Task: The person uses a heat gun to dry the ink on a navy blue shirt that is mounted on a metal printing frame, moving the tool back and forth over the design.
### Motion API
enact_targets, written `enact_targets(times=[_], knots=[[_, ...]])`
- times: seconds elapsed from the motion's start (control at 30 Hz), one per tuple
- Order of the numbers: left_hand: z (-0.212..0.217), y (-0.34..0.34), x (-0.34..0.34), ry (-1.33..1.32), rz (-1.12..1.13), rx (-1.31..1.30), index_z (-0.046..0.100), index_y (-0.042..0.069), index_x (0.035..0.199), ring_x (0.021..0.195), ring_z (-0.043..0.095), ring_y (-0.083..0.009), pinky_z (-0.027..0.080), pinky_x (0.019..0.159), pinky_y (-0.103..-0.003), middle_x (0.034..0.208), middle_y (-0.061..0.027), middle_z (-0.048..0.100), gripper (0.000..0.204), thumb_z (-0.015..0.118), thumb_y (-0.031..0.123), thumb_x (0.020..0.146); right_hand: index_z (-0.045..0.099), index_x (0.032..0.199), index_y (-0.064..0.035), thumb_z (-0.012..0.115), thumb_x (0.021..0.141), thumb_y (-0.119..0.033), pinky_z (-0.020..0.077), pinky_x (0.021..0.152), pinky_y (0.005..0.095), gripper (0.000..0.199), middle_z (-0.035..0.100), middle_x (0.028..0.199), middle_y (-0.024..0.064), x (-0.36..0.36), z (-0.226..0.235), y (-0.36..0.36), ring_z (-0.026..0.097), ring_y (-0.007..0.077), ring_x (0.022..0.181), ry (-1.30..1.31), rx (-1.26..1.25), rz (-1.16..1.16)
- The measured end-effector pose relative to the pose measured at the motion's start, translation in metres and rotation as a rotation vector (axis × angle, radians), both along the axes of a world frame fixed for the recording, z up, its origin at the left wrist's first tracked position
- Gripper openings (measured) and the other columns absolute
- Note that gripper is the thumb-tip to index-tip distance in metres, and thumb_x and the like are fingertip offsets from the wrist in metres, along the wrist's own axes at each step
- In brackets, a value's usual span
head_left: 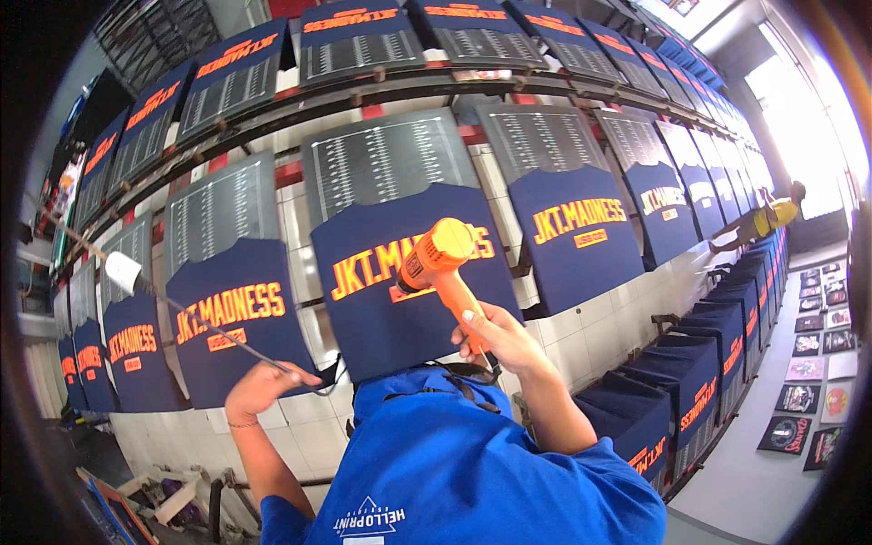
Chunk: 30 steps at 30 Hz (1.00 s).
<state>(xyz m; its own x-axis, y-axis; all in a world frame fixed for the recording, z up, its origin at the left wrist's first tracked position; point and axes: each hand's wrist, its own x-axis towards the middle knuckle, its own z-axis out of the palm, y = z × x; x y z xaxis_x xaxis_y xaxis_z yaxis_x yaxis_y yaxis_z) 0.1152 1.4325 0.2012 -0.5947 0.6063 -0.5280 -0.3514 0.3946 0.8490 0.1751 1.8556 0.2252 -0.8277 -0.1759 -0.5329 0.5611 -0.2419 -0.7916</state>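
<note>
My right hand (509,341) is wrapped round the handle of an orange heat gun (450,245). Its dark nozzle points left, over the orange print on a navy T-shirt (409,341) in front of me. That shirt lies on a dark printing board (381,163), and the gun hides part of its lettering. To the left, the fingers of my left hand (263,391) close on a dark power cord (213,331). The cord runs up to a white connector (123,271) that hangs in front of the shirts at left.
Rows of boards with printed navy shirts extend both ways, including a far row (359,45) behind a metal rail (363,86) and more shirts (686,391) at right. Down the aisle stands a person in yellow (777,213). Frames (177,500) lean at lower left.
</note>
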Motion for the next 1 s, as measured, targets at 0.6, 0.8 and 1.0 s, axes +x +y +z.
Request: enact_targets(times=[0.6,0.8,1.0], knots=[[0.007,0.468,0.067,0.167,-0.504,-0.038,0.073,-0.001,0.109,0.107,0.068,-0.0270,0.051,0.097,-0.035,0.111,-0.0135,0.074,0.033,0.052,0.024,0.104,0.046,0.120,-0.0060,0.063,0.086,-0.007,0.0490,0.062,0.0297,0.037,0.056,0.088,0.0058,0.121,0.008,0.374,0.055,0.0131,0.064,0.105,-0.185,-0.385],[-0.082,0.459,0.094,0.244,-0.370,-0.231,0.075,0.001,0.102,0.099,0.069,-0.0326,0.052,0.090,-0.039,0.101,-0.0193,0.073,0.039,0.049,0.030,0.098,0.049,0.125,0.0007,0.058,0.084,0.002,0.0531,0.064,0.0279,0.042,0.058,0.098,0.0073,0.050,0.036,0.414,0.058,0.0126,0.068,0.231,0.159,-0.113],[-0.128,0.416,0.098,0.251,0.375,-0.544,0.069,-0.004,0.088,0.087,0.068,-0.0380,0.051,0.080,-0.047,0.086,-0.0246,0.070,0.039,0.050,0.027,0.099,0.038,0.151,-0.0036,0.065,0.094,-0.014,0.0520,0.055,0.0248,0.063,0.060,0.079,0.0018,-0.024,0.064,0.419,0.060,0.0092,0.062,0.222,0.485,0.332]])
